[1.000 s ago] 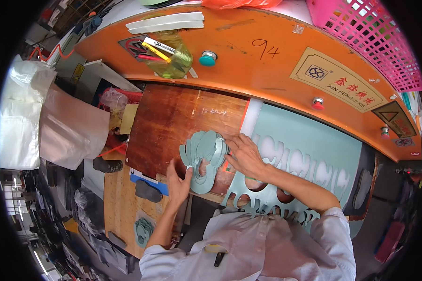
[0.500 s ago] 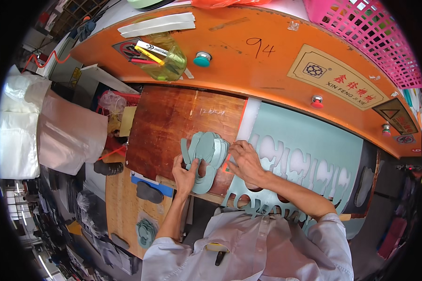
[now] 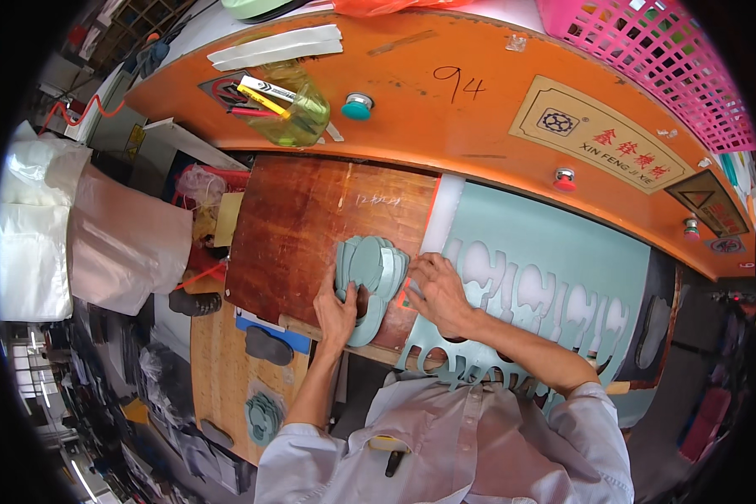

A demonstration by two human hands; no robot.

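A stack of thin grey-green cut pieces [image 3: 366, 267] rests on the brown wooden board, with rounded and curved outlines layered over each other. My left hand [image 3: 336, 309] grips its left side, thumb over the top pieces near a dark gap. At the right edge of the stack, my right hand [image 3: 438, 292] has its fingers bent in against the pieces; its fingertips are partly hidden. Under my right forearm lies a grey-green sheet [image 3: 546, 227] with rows of cut-out holes, and its perforated near edge hangs toward me.
An orange machine beam [image 3: 412, 92] with round buttons spans the far side of the brown board [image 3: 286, 227]. A pouch of pens [image 3: 286, 109] hangs on it. A pink basket [image 3: 655, 67] stands far right. At left, a light wooden table [image 3: 227, 370] bears more cut pieces [image 3: 263, 417].
The separate strip at the stack's left has come in against the other pieces as my left hand moved slightly right. My right hand stays nearly in place.
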